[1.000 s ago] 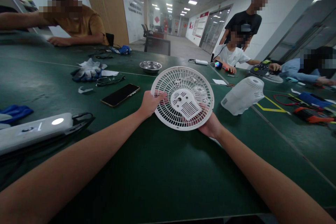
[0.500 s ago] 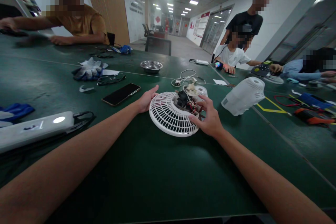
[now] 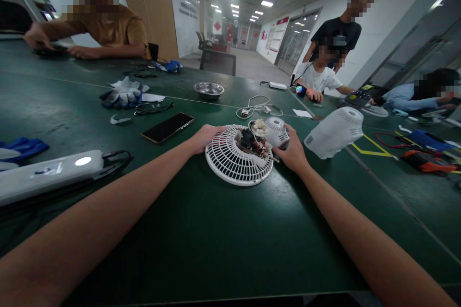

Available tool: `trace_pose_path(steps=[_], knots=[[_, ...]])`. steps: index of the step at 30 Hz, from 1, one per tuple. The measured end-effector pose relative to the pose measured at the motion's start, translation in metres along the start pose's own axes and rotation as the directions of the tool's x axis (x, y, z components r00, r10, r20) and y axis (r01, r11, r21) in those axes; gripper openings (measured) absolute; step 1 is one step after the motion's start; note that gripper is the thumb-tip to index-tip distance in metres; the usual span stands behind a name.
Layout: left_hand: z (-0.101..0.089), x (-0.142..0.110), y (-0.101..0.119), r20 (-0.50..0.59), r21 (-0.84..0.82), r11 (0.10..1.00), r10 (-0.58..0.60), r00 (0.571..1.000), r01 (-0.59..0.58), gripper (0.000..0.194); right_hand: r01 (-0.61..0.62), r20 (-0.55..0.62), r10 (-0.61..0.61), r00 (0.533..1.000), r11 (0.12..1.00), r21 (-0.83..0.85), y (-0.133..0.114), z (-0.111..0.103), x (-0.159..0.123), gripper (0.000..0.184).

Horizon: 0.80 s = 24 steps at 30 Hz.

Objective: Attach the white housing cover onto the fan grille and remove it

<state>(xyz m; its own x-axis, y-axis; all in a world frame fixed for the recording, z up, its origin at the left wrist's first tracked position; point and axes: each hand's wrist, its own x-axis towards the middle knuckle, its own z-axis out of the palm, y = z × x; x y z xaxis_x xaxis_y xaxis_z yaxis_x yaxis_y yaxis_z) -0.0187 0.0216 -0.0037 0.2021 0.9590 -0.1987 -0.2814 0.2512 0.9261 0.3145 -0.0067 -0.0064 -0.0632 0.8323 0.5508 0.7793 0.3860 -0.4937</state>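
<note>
A white fan grille (image 3: 230,160) lies flat on the green table (image 3: 216,240), with an exposed motor and coloured wires (image 3: 254,143) on top of it. My left hand (image 3: 205,136) rests on the grille's far left rim, fingers curled over the edge. My right hand (image 3: 293,153) grips a small white round fan part (image 3: 277,132) at the grille's right side. A white cable with a plug (image 3: 252,105) trails away behind the motor.
A white fan housing (image 3: 334,132) lies to the right. A black phone (image 3: 167,127), gloves (image 3: 122,96), a steel bowl (image 3: 209,89) and a white device (image 3: 50,172) lie to the left and behind. Tools (image 3: 428,160) sit at far right. Other people sit around the table.
The grille was held up tilted toward me, then laid flat with its motor side up. My right hand moved from under the grille to the white part at its right.
</note>
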Motion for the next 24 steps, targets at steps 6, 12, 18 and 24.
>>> trace_pose_path(steps=[6,12,18,24], knots=[[-0.004,0.005,-0.003,-0.015,0.132,0.985,0.113,0.993,-0.110,0.014,-0.371,-0.054,0.436,0.898,0.819,0.438,0.007,0.003,0.007,0.079],[-0.008,0.002,0.004,0.060,0.431,0.818,0.395,0.917,-0.381,0.032,-0.364,0.215,0.325,0.921,0.518,0.774,-0.022,-0.001,-0.001,0.061],[-0.001,-0.009,0.012,0.240,0.553,0.665,0.450,0.860,-0.502,0.041,-0.134,0.128,0.067,0.990,0.754,0.642,-0.066,0.002,-0.021,0.087],[0.016,-0.031,0.022,0.366,0.477,0.648,0.467,0.805,-0.593,0.042,0.114,0.131,-0.177,0.975,0.915,0.387,-0.077,-0.010,-0.025,0.087]])
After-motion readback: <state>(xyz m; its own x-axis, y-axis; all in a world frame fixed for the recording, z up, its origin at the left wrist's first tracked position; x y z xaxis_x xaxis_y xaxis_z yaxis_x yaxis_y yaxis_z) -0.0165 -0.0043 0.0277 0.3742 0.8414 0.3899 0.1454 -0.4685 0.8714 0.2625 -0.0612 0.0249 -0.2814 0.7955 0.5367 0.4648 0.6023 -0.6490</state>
